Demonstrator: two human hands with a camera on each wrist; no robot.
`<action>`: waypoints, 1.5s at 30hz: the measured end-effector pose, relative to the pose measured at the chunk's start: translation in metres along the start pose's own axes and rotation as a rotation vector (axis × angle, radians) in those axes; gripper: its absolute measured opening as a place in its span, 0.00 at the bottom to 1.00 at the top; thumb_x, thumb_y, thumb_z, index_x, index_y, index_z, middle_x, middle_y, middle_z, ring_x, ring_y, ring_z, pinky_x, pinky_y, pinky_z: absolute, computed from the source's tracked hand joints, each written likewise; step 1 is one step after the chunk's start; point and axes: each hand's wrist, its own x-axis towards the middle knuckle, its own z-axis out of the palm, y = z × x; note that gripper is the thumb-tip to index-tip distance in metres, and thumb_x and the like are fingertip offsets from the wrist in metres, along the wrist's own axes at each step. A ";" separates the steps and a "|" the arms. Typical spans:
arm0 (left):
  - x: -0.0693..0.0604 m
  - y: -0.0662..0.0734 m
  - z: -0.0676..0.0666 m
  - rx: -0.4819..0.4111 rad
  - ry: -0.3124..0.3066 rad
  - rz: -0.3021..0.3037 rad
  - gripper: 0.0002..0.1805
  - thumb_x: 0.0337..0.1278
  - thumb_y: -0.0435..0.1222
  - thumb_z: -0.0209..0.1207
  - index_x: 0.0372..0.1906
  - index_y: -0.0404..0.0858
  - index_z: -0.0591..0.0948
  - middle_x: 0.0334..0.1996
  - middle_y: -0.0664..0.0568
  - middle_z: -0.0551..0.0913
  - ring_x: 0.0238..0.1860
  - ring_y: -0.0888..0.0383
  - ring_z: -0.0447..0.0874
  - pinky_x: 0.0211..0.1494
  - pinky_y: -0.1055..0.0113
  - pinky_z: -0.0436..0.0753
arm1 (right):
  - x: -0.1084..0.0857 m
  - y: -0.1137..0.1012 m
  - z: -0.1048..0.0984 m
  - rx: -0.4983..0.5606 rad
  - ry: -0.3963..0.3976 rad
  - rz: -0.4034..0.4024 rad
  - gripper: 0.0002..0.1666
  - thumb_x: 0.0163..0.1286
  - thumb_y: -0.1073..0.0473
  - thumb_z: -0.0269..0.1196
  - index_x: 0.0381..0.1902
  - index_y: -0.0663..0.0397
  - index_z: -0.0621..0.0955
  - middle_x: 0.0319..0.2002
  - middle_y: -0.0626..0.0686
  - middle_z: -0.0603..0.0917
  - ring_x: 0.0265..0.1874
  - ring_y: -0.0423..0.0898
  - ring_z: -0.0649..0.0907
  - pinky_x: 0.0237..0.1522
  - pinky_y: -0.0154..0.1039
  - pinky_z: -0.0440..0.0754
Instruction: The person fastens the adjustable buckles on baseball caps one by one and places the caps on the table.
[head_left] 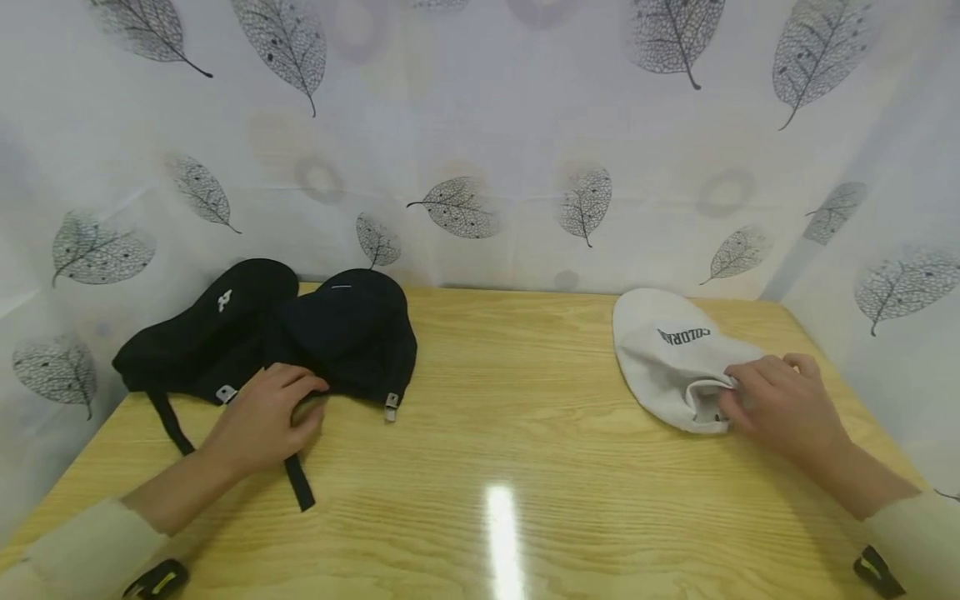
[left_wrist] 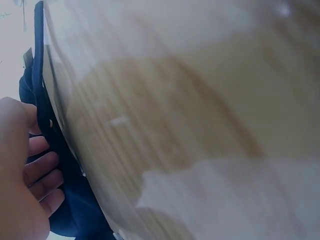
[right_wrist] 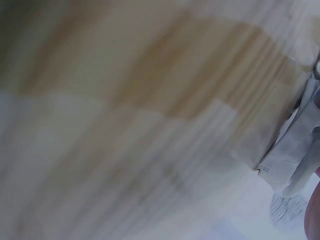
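Observation:
Two dark caps lie side by side at the left of the table: a black cap [head_left: 202, 333] with a white mark, and a navy cap [head_left: 352, 333] overlapping it. My left hand [head_left: 266, 417] pinches the navy cap's near edge; in the left wrist view the fingers of my left hand [left_wrist: 30, 175] curl at the dark fabric [left_wrist: 75, 200]. At the right, my right hand [head_left: 787, 408] grips the near right edge of a white cap [head_left: 660, 358] with dark lettering. Only a sliver of that hand [right_wrist: 314, 210] shows beside the white fabric [right_wrist: 287, 165] in the right wrist view.
The wood-grain table [head_left: 517, 400] carries a bright light reflection near its front. Leaf-patterned white cloth [head_left: 510, 108] rises behind the table and at both sides. Dark straps [head_left: 300, 483] from the left caps trail toward the front.

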 end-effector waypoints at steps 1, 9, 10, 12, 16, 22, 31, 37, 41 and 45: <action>0.000 0.000 -0.001 -0.001 -0.005 -0.002 0.10 0.43 0.33 0.70 0.36 0.38 0.86 0.37 0.47 0.85 0.42 0.47 0.81 0.45 0.49 0.80 | -0.003 0.003 -0.002 -0.016 -0.022 0.022 0.28 0.69 0.43 0.44 0.33 0.61 0.80 0.26 0.59 0.83 0.27 0.57 0.80 0.43 0.60 0.70; -0.001 -0.001 -0.002 -0.018 -0.075 -0.017 0.12 0.47 0.31 0.68 0.40 0.36 0.87 0.42 0.44 0.85 0.45 0.45 0.81 0.48 0.47 0.81 | -0.017 0.016 -0.018 -0.134 -0.180 0.238 0.20 0.63 0.45 0.48 0.21 0.54 0.72 0.18 0.54 0.76 0.20 0.57 0.76 0.34 0.59 0.70; -0.001 -0.001 -0.001 -0.016 -0.086 -0.015 0.12 0.48 0.30 0.67 0.41 0.36 0.87 0.42 0.44 0.85 0.45 0.45 0.82 0.48 0.47 0.81 | -0.017 0.017 -0.021 -0.141 -0.226 0.270 0.17 0.61 0.47 0.52 0.20 0.53 0.71 0.17 0.53 0.74 0.18 0.56 0.75 0.33 0.58 0.70; -0.001 -0.002 -0.001 -0.019 -0.110 -0.016 0.13 0.49 0.30 0.67 0.43 0.35 0.87 0.43 0.43 0.85 0.46 0.45 0.82 0.49 0.48 0.82 | -0.017 0.019 -0.025 -0.141 -0.342 0.348 0.15 0.61 0.52 0.57 0.19 0.52 0.69 0.16 0.51 0.74 0.18 0.54 0.74 0.31 0.57 0.68; -0.001 -0.002 -0.002 -0.042 -0.165 -0.029 0.13 0.53 0.28 0.64 0.45 0.34 0.87 0.46 0.42 0.86 0.48 0.44 0.82 0.51 0.47 0.82 | -0.017 0.023 -0.029 -0.123 -0.526 0.493 0.11 0.64 0.57 0.58 0.25 0.56 0.74 0.22 0.56 0.79 0.22 0.57 0.77 0.32 0.57 0.65; 0.002 0.000 -0.001 -0.058 -0.190 -0.029 0.13 0.56 0.26 0.61 0.47 0.34 0.87 0.47 0.43 0.86 0.49 0.44 0.82 0.51 0.48 0.82 | -0.019 0.020 -0.030 -0.100 -0.480 0.515 0.16 0.61 0.60 0.57 0.46 0.59 0.79 0.43 0.64 0.84 0.39 0.65 0.80 0.39 0.63 0.66; 0.010 0.008 0.009 -0.084 -0.183 0.027 0.13 0.56 0.27 0.62 0.47 0.34 0.87 0.48 0.44 0.86 0.50 0.45 0.82 0.52 0.51 0.82 | -0.005 -0.004 -0.018 -0.050 -0.114 0.283 0.23 0.55 0.57 0.47 0.44 0.59 0.81 0.41 0.61 0.84 0.42 0.64 0.80 0.38 0.62 0.68; 0.016 0.017 0.013 -0.115 -0.192 0.009 0.14 0.58 0.28 0.61 0.49 0.36 0.87 0.50 0.46 0.87 0.50 0.45 0.82 0.53 0.51 0.81 | 0.006 -0.013 -0.010 0.012 -0.130 0.277 0.22 0.56 0.54 0.50 0.42 0.62 0.80 0.43 0.64 0.81 0.45 0.65 0.78 0.43 0.62 0.68; 0.021 0.022 0.015 -0.140 -0.230 -0.003 0.16 0.60 0.28 0.59 0.52 0.38 0.86 0.52 0.46 0.86 0.51 0.46 0.81 0.53 0.51 0.81 | 0.011 -0.020 -0.010 0.042 -0.175 0.294 0.20 0.56 0.58 0.55 0.44 0.62 0.80 0.45 0.64 0.81 0.48 0.65 0.77 0.48 0.62 0.67; 0.024 0.026 0.017 -0.140 -0.248 0.004 0.17 0.60 0.29 0.59 0.53 0.39 0.86 0.53 0.47 0.86 0.50 0.46 0.81 0.51 0.52 0.81 | 0.015 -0.026 -0.009 0.070 -0.230 0.324 0.20 0.56 0.60 0.59 0.48 0.60 0.80 0.49 0.64 0.80 0.51 0.64 0.75 0.52 0.62 0.64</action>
